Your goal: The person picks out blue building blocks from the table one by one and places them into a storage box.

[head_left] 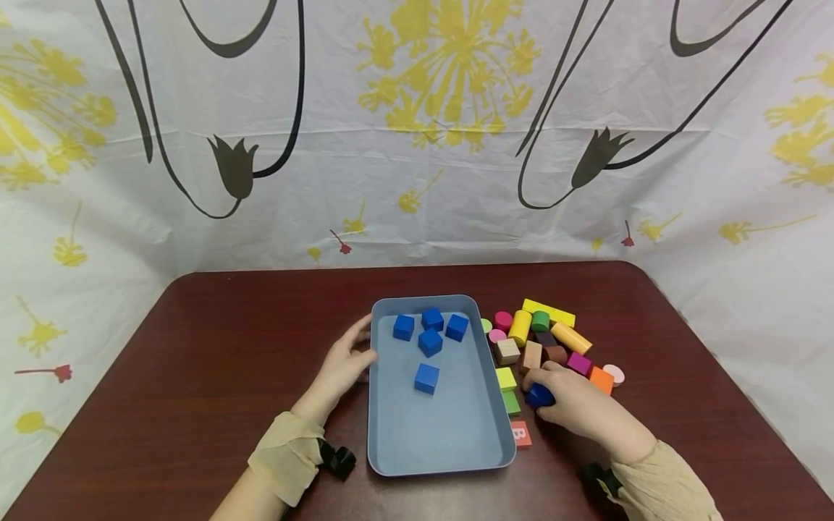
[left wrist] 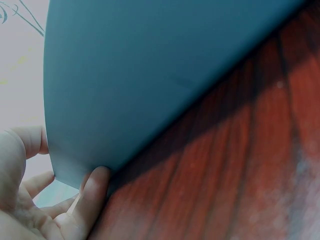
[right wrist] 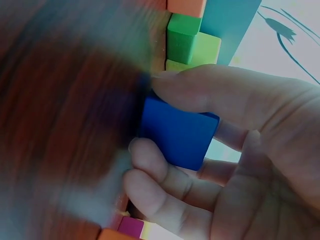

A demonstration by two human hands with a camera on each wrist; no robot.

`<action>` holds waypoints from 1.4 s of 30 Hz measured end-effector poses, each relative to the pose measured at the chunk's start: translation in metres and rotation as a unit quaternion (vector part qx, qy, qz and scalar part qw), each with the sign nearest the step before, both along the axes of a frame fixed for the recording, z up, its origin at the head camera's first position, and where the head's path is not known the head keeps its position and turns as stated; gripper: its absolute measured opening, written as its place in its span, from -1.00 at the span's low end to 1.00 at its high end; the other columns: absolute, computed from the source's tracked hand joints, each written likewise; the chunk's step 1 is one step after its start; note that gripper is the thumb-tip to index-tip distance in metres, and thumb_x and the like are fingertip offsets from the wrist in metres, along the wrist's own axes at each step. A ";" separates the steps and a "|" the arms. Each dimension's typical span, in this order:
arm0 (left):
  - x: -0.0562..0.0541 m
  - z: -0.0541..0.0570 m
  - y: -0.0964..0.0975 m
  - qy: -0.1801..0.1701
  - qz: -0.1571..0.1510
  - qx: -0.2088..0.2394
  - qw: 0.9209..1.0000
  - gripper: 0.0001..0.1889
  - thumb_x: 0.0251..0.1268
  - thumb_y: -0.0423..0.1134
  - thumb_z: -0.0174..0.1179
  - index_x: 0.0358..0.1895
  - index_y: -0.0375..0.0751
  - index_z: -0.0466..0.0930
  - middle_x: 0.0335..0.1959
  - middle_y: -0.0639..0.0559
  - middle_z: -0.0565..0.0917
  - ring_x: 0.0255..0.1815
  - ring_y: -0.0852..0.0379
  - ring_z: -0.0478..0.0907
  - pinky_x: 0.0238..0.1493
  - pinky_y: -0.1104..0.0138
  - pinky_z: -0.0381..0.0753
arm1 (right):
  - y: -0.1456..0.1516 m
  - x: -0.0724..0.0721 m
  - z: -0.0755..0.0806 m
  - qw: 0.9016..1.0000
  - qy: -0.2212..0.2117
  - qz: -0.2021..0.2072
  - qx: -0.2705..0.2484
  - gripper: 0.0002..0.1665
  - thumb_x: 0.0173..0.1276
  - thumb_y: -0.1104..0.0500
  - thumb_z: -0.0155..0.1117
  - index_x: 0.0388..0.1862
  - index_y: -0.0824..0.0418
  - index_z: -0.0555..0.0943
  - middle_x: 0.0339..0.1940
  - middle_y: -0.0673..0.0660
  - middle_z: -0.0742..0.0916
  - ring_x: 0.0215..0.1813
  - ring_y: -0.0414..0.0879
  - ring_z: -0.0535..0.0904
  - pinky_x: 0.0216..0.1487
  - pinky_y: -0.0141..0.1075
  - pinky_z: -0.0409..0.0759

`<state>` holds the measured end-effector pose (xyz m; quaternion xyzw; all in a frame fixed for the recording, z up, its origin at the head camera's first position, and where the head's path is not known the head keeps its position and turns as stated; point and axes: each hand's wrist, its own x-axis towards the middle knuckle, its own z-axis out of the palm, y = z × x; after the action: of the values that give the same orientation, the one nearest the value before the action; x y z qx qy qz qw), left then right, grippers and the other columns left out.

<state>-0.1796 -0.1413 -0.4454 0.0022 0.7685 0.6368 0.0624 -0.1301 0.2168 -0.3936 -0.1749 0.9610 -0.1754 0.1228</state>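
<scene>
A blue-grey tray [head_left: 443, 434] lies on the table with several blue cubes [head_left: 426, 378] in it, most toward its far end. My left hand [head_left: 342, 365] rests against the tray's left side, thumb at the rim. In the left wrist view, the fingers [left wrist: 92, 195] touch the tray's outer wall [left wrist: 135, 75] low down near the tabletop. To the right of the tray, my right hand [head_left: 580, 401] pinches another blue cube [right wrist: 177, 132] between thumb and fingers, close over the table.
Right of the tray sits a cluster of coloured blocks: a yellow cylinder [head_left: 520, 327], a green cylinder [head_left: 540, 321], a purple block [head_left: 579, 363], an orange block [head_left: 601, 379] and others. A red letter block [head_left: 521, 434] lies by the tray's right edge. Patterned cloth [head_left: 417, 239] hangs behind the table.
</scene>
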 end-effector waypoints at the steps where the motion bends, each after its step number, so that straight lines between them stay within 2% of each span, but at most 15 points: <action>1: 0.000 0.000 0.000 0.000 0.000 0.000 1.000 -0.22 0.09 -0.41 0.11 0.46 0.12 0.21 0.19 -0.12 0.47 -0.49 0.03 0.48 -0.48 0.20 0.55 | 0.000 0.000 0.001 1.000 0.001 -0.001 0.001 -0.66 0.00 0.33 0.49 -0.24 0.12 0.60 -0.25 0.10 0.56 -0.22 0.02 0.52 -0.15 0.04 0.59; 15: 0.001 0.000 0.001 -0.001 0.001 -0.004 1.000 -0.23 0.10 -0.40 0.12 0.46 0.13 0.22 0.20 -0.12 0.47 -0.50 0.04 0.48 -0.47 0.19 0.56 | 0.004 -0.001 0.012 1.000 0.015 0.001 0.004 -0.67 0.02 0.29 0.49 -0.22 0.12 0.59 -0.20 0.16 0.56 -0.22 0.04 0.52 -0.23 0.02 0.61; 22: 0.002 0.001 0.000 0.001 0.002 -0.008 1.000 -0.23 0.10 -0.40 0.12 0.46 0.12 0.22 0.20 -0.13 0.46 -0.50 0.04 0.48 -0.47 0.19 0.56 | 0.004 -0.003 0.019 1.000 0.012 -0.003 0.014 -0.66 0.03 0.27 0.50 -0.20 0.14 0.59 0.08 0.47 0.51 -0.09 0.22 0.55 -0.21 0.07 0.60; 28: 0.002 0.001 0.001 0.001 0.001 -0.007 1.000 -0.24 0.11 -0.39 0.12 0.46 0.11 0.22 0.20 -0.13 0.46 -0.49 0.04 0.48 -0.46 0.19 0.57 | 0.003 -0.003 0.025 0.999 0.030 0.001 0.013 -0.65 0.01 0.27 0.51 -0.20 0.14 0.60 -0.15 0.20 0.57 -0.21 0.06 0.52 -0.24 0.01 0.62; 34: 0.002 0.001 0.001 0.001 0.000 -0.007 1.000 -0.24 0.10 -0.40 0.12 0.45 0.11 0.23 0.20 -0.14 0.46 -0.52 0.05 0.46 -0.47 0.19 0.56 | 0.001 -0.003 0.035 0.999 0.047 0.004 0.001 -0.64 0.02 0.29 0.48 -0.18 0.17 0.60 -0.22 0.14 0.56 -0.23 0.04 0.51 -0.27 -0.01 0.62; 42: 0.000 0.001 0.000 -0.002 -0.001 -0.005 1.000 -0.23 0.11 -0.40 0.12 0.46 0.13 0.21 0.20 -0.13 0.46 -0.50 0.03 0.48 -0.46 0.19 0.56 | -0.001 -0.003 0.050 0.993 0.108 0.037 -0.020 -0.68 0.01 0.35 0.46 -0.27 0.13 0.59 -0.28 0.08 0.50 -0.23 0.02 0.49 -0.27 -0.11 0.61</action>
<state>-0.1792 -0.1414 -0.4442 0.0015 0.7713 0.6332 0.0643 -0.1333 0.2155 -0.3439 -0.2309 0.9578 -0.1700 0.0214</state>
